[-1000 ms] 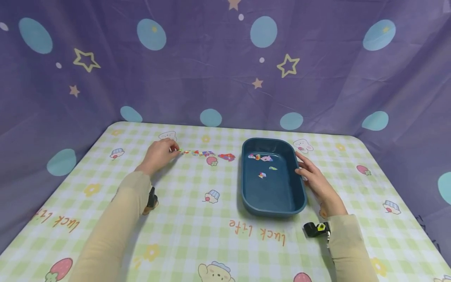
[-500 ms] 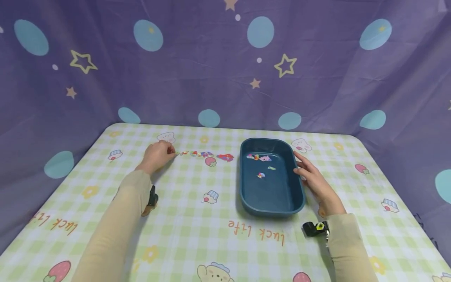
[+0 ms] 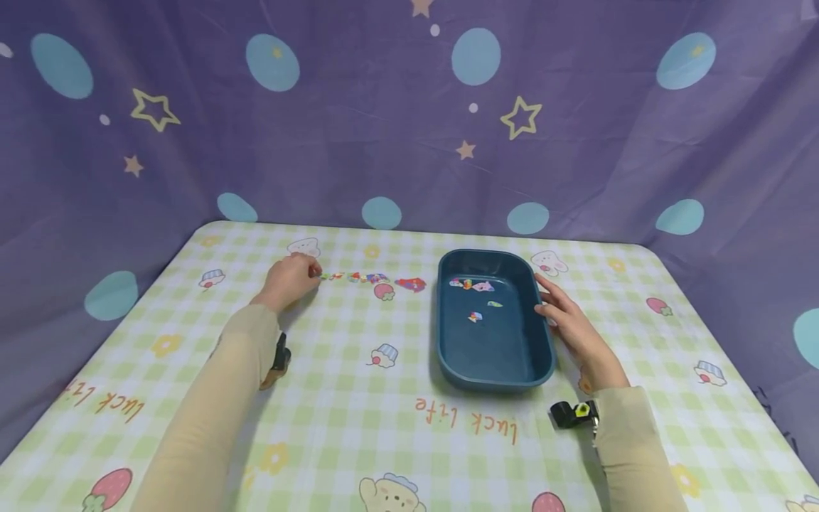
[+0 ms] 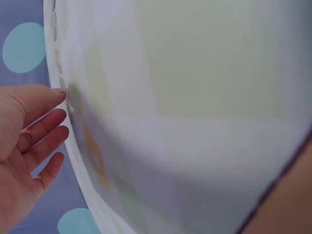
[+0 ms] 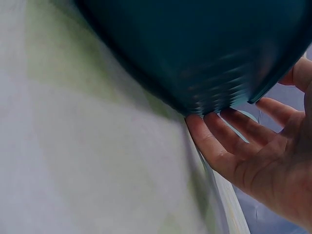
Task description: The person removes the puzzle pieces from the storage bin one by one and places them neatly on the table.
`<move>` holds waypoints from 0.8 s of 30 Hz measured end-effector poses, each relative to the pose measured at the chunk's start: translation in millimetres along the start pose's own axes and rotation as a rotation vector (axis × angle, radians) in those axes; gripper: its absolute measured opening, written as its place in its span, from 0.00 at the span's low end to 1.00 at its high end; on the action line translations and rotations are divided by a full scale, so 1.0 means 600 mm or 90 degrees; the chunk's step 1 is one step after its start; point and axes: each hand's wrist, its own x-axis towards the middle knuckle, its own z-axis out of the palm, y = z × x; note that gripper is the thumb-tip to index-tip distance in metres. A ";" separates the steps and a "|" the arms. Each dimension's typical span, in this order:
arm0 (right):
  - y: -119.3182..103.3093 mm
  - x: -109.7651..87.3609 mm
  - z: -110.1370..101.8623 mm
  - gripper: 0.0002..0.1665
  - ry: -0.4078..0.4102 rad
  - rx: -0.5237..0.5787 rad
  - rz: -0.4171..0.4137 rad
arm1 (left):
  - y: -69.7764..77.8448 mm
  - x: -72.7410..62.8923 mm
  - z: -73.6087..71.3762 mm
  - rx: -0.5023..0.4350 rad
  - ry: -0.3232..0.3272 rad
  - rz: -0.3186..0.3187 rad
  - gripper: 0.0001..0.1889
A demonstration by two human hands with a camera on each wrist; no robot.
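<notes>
A dark teal rectangular plastic bin (image 3: 495, 355) stands right of the table's middle, with several small colourful stickers or flat cutouts (image 3: 483, 286) on its floor. My right hand (image 3: 576, 334) holds its right side, thumb at the rim and fingertips against the outer wall (image 5: 214, 92). More flat pieces lie in a row left of the bin, ending in a larger red one (image 3: 411, 284). At the row's left end, my left hand (image 3: 288, 281) has its thumb and fingertips together beside a tiny green piece (image 3: 325, 276). Whether they pinch it is hidden.
A green-and-white checked tablecloth (image 3: 333, 398) with printed cartoons covers the table. Its far edge meets a purple curtain (image 3: 384, 142) with stars and dots. Black wrist cameras (image 3: 572, 414) sit at both sleeve cuffs.
My left hand has shifted slightly left at the row's end, and the green piece now sits a little farther left. The right hand and the bin keep their places.
</notes>
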 end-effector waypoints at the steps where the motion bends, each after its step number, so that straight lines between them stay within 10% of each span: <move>1: 0.000 0.000 0.000 0.38 -0.001 0.000 0.000 | 0.003 0.000 -0.001 -0.001 0.003 0.003 0.11; 24: -0.003 -0.005 0.001 0.38 -0.008 -0.010 -0.001 | 0.137 0.013 -0.017 0.002 0.032 0.156 0.10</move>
